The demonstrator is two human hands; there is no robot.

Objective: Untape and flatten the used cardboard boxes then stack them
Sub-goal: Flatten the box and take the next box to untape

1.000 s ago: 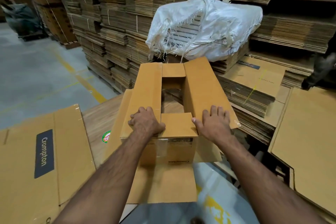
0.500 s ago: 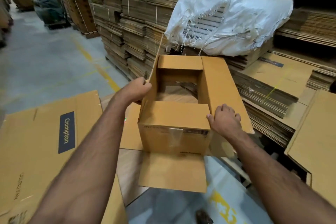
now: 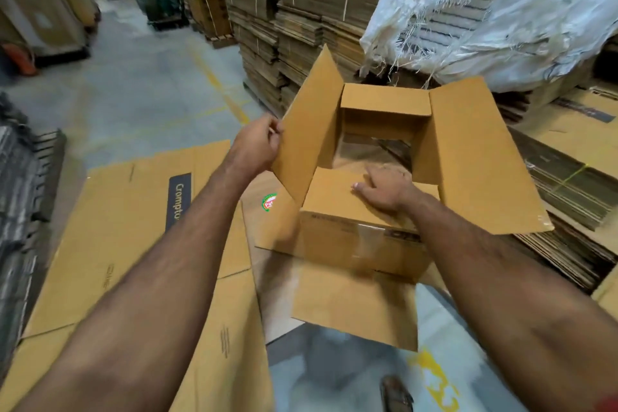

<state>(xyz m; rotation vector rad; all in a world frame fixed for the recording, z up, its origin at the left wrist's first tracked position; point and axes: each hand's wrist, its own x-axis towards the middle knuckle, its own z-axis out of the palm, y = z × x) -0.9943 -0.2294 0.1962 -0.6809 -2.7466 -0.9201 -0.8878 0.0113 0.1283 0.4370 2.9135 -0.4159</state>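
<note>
**Both hands on the open box**

The left hand [image 3: 259, 144] pinches the outer edge of the raised left flap of the open brown cardboard box [image 3: 361, 237]. The right hand [image 3: 384, 189] lies with fingers spread flat on the box's near flap, pressing it down. The box stands on a flattened brown cardboard sheet with a dark "Crompton" label [image 3: 133, 227]. Behind the box, a torn white woven sack [image 3: 501, 10] drapes over tall stacks of flattened cardboard [image 3: 301, 10].

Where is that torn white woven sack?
In the head view, the torn white woven sack lies upper right, draped over stacked flattened cardboard, just behind the open brown cardboard box.
</note>
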